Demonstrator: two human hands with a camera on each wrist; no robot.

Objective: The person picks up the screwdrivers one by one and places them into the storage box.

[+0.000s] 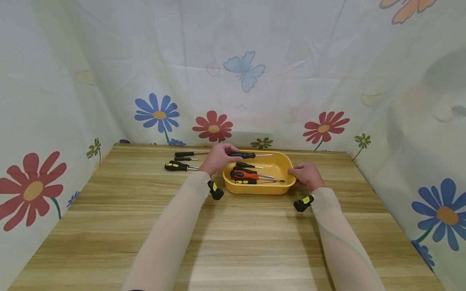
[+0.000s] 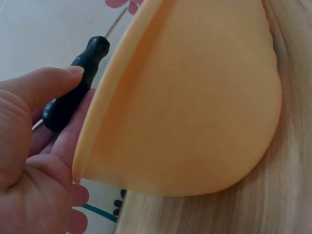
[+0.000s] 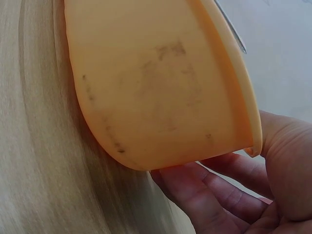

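Note:
My left hand pinches a screwdriver by its black handle, thumb on one side and fingers on the other. In the left wrist view this screwdriver shows beside the rim of a yellow plastic basin; in the head view it overlaps the basin's back left part, shaft pointing right. At the basin's right end my right hand grips the rim, thumb on top and fingers against the outer wall. Inside the basin lie several screwdrivers, one with an orange and black handle.
Left of the basin, several more screwdrivers lie on the wooden table, among them one with a black and yellow handle and a long black-handled one. A flowered curtain hangs behind the table and along both sides.

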